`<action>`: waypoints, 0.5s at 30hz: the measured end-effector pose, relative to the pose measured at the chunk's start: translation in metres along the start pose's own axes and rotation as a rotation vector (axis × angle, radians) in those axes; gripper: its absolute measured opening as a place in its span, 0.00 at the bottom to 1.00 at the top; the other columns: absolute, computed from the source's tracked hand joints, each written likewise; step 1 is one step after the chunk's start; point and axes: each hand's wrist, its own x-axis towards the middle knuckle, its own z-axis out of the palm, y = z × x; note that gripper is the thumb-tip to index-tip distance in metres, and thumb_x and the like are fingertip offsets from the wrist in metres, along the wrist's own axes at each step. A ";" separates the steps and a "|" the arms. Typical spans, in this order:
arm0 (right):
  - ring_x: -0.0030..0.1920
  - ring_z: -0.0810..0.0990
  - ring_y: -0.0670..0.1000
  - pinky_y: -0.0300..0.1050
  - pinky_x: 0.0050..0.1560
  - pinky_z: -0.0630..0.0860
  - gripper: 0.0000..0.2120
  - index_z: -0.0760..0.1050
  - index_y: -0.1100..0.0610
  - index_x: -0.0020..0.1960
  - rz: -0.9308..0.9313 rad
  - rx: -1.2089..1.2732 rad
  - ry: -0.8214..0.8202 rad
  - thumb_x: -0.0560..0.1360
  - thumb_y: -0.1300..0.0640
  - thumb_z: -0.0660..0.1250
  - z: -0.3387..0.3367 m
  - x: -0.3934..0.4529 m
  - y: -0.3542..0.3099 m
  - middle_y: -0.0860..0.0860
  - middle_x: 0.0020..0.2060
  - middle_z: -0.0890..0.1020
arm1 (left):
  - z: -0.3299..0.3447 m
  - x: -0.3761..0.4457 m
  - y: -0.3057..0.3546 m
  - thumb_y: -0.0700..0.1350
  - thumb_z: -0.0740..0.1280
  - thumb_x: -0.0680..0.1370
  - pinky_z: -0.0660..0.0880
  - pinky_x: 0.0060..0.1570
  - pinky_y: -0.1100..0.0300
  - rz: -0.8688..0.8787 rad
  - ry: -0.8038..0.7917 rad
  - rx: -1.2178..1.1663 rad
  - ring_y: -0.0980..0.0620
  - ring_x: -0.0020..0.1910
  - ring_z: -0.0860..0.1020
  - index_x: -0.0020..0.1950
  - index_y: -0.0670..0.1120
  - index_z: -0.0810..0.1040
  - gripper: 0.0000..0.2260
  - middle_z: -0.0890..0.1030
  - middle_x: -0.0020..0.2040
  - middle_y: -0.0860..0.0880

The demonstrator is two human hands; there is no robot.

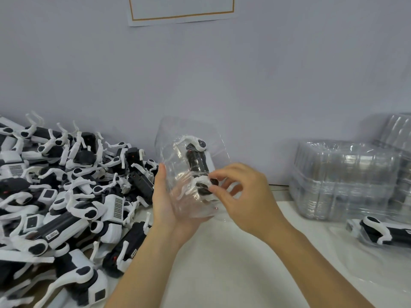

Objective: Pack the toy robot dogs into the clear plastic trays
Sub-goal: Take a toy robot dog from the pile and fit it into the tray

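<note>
Packing barely begun: large dog pile left, one packed tray right.
Left hand cradles clear tray; right hand pinches toy dog into it.

A plain grey wall rises behind a white table.

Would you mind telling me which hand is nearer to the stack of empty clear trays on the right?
Right. The right hand pinches the toy dog at centre, on the side towards the tray stack; the left hand cradles the clear tray farther away.
</note>
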 end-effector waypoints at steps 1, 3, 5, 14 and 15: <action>0.41 0.80 0.46 0.41 0.42 0.79 0.09 0.84 0.52 0.51 -0.011 -0.010 -0.005 0.72 0.61 0.76 0.001 0.000 0.001 0.44 0.44 0.81 | 0.000 0.000 0.000 0.74 0.66 0.69 0.65 0.67 0.32 -0.004 -0.010 -0.013 0.31 0.62 0.79 0.63 0.42 0.82 0.40 0.80 0.63 0.36; 0.41 0.80 0.46 0.42 0.42 0.79 0.10 0.85 0.53 0.51 -0.031 -0.026 -0.014 0.71 0.64 0.76 0.001 0.000 0.001 0.45 0.44 0.81 | -0.001 -0.001 0.001 0.73 0.66 0.70 0.64 0.68 0.32 0.002 -0.026 -0.024 0.31 0.62 0.78 0.65 0.41 0.80 0.40 0.79 0.64 0.35; 0.41 0.80 0.46 0.41 0.42 0.79 0.12 0.85 0.54 0.51 -0.042 -0.036 -0.011 0.70 0.65 0.76 0.000 0.000 0.000 0.45 0.43 0.80 | -0.002 0.000 0.001 0.73 0.65 0.70 0.63 0.69 0.32 0.008 -0.048 -0.020 0.31 0.64 0.77 0.66 0.41 0.79 0.40 0.78 0.65 0.35; 0.40 0.80 0.47 0.43 0.40 0.79 0.11 0.85 0.54 0.49 -0.064 -0.021 0.002 0.69 0.66 0.77 -0.002 0.001 -0.003 0.46 0.42 0.81 | -0.009 0.001 0.001 0.73 0.63 0.72 0.59 0.71 0.32 0.054 -0.135 0.068 0.33 0.69 0.74 0.69 0.43 0.78 0.39 0.75 0.69 0.36; 0.39 0.80 0.47 0.43 0.40 0.79 0.11 0.85 0.54 0.48 -0.062 -0.021 0.003 0.69 0.66 0.77 -0.003 0.001 -0.003 0.46 0.42 0.81 | -0.009 0.001 0.001 0.73 0.63 0.72 0.60 0.71 0.33 0.057 -0.126 0.077 0.33 0.68 0.74 0.68 0.43 0.78 0.39 0.76 0.69 0.36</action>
